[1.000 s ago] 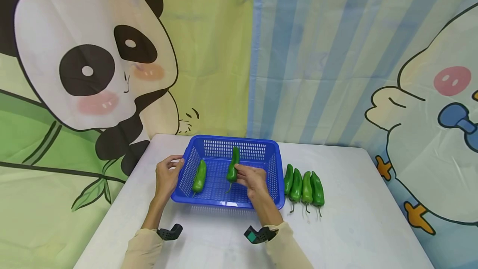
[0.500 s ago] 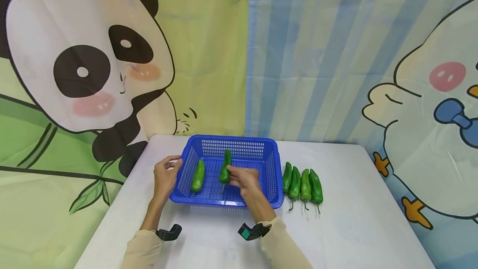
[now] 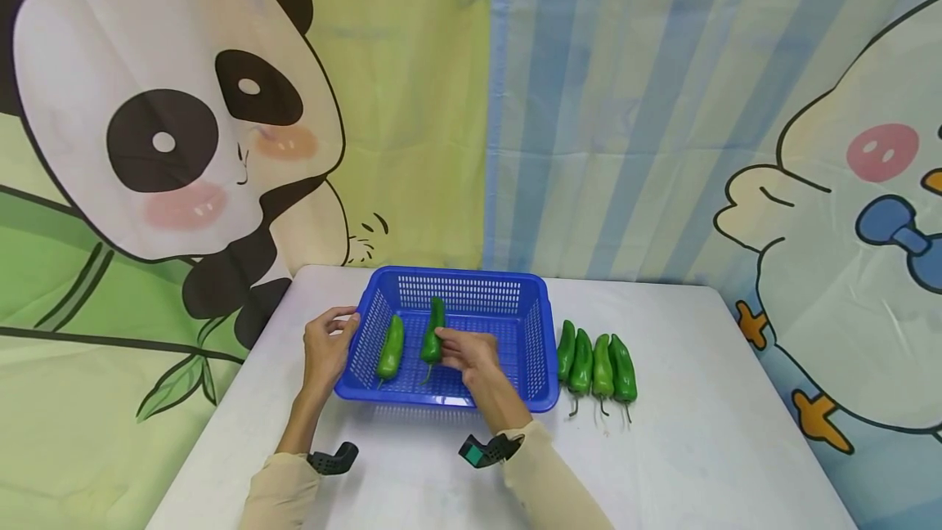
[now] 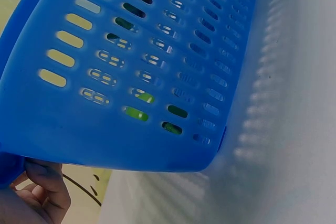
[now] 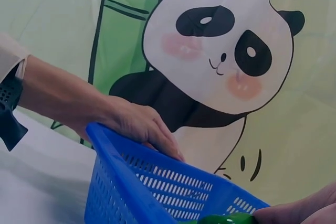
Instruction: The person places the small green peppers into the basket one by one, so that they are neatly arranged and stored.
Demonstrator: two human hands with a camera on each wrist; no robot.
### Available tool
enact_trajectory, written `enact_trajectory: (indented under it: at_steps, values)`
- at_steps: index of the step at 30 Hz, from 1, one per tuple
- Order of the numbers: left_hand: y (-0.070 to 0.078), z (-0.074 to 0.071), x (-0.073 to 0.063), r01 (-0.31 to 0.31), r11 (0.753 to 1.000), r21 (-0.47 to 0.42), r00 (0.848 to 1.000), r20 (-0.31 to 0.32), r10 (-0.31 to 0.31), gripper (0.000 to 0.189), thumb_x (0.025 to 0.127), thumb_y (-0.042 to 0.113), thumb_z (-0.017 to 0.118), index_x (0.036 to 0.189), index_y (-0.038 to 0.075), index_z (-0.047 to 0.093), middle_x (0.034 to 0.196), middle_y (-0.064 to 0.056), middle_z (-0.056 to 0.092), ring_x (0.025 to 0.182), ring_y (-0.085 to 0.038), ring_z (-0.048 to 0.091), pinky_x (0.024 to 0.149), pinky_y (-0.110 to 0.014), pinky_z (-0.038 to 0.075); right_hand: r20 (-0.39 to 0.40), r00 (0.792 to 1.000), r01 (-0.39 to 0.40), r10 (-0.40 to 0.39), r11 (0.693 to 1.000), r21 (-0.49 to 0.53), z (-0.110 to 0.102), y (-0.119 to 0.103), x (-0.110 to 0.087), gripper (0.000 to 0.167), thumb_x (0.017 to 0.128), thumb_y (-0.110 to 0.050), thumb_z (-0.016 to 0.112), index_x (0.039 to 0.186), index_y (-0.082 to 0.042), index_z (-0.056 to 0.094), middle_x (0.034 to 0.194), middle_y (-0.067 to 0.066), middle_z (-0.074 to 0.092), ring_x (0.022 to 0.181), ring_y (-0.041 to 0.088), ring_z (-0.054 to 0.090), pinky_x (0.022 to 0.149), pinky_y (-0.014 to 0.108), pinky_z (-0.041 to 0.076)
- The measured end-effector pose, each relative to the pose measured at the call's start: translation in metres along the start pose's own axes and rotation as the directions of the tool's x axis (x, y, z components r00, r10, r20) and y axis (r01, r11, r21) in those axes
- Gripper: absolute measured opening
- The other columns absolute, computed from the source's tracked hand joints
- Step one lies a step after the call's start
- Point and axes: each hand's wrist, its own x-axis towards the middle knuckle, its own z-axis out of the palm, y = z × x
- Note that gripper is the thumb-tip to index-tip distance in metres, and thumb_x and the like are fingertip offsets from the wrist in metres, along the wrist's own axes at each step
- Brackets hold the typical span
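Note:
My right hand [image 3: 471,354] pinches a dark green pepper [image 3: 432,332] by its side, inside the blue basket [image 3: 441,401]. The pepper stands nearly lengthwise with its stem toward me; a bit of it [image 5: 231,219] shows at the bottom of the right wrist view. To its left a lighter green pepper [image 3: 391,348] lies in the basket. My left hand [image 3: 329,343] holds the basket's left rim, and its curled fingers [image 4: 52,187] appear under the rim in the left wrist view.
Several green peppers [image 3: 603,366] lie side by side on the white table [image 3: 684,432], just right of the basket, stems toward me. A patterned curtain [image 3: 412,105] hangs behind the table's far edge.
My right hand has moved left across the basket with the dark green pepper, bringing it closer to the lighter one. The left hand stays at the left rim.

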Motion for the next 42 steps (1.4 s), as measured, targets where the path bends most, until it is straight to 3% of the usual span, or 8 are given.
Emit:
enact_trajectory:
  at_steps: [12, 30, 36, 42]
  values:
    - [0.002, 0.000, -0.001, -0.007, 1.000, 0.000, 1.000, -0.004, 0.007, 0.027, 0.107, 0.018, 0.071, 0.125, -0.001, 0.078, 0.099, -0.032, 0.077, 0.058, -0.003, 0.068, 0.057, -0.018, 0.055, -0.033, 0.997, -0.071, 0.072, 0.997, 0.023, 0.011, 0.007, 0.006, 0.035, 0.087, 0.006, 0.085, 0.119, 0.017, 0.074, 0.109, 0.032, 0.079, 0.085, 0.029, 0.083, 0.090, 0.047, 0.066]
    - [-0.001, 0.000, 0.001, -0.005, 1.000, 0.016, 1.000, -0.009, 0.005, 0.027, 0.106, 0.017, 0.071, 0.125, -0.001, 0.077, 0.097, -0.030, 0.077, 0.059, -0.004, 0.068, 0.057, -0.018, 0.054, -0.045, 0.998, -0.039, 0.037, 0.998, -0.040, 0.039, 0.012, 0.008, 0.039, 0.084, 0.014, 0.083, 0.119, 0.023, 0.068, 0.110, 0.037, 0.076, 0.095, 0.042, 0.083, 0.080, 0.045, 0.068]
    - [-0.001, 0.000, 0.001, -0.005, 1.000, 0.020, 1.000, -0.008, 0.005, 0.027, 0.106, 0.017, 0.071, 0.126, -0.001, 0.077, 0.098, -0.030, 0.078, 0.060, -0.004, 0.068, 0.057, -0.018, 0.055, -0.056, 0.994, -0.097, 0.096, 0.995, -0.016, 0.045, 0.015, 0.009, 0.042, 0.085, 0.015, 0.081, 0.123, 0.021, 0.066, 0.115, 0.036, 0.075, 0.108, 0.046, 0.079, 0.090, 0.050, 0.065]
    - [0.000, -0.001, 0.001, -0.007, 1.000, 0.010, 1.000, 0.003, 0.006, 0.028, 0.106, 0.018, 0.072, 0.126, -0.001, 0.077, 0.101, -0.032, 0.078, 0.060, -0.003, 0.068, 0.057, -0.018, 0.054, -0.100, 0.988, -0.116, 0.115, 0.993, -0.004, 0.048, 0.019, 0.009, 0.037, 0.085, 0.016, 0.081, 0.120, 0.019, 0.069, 0.116, 0.036, 0.075, 0.106, 0.044, 0.080, 0.093, 0.050, 0.065]
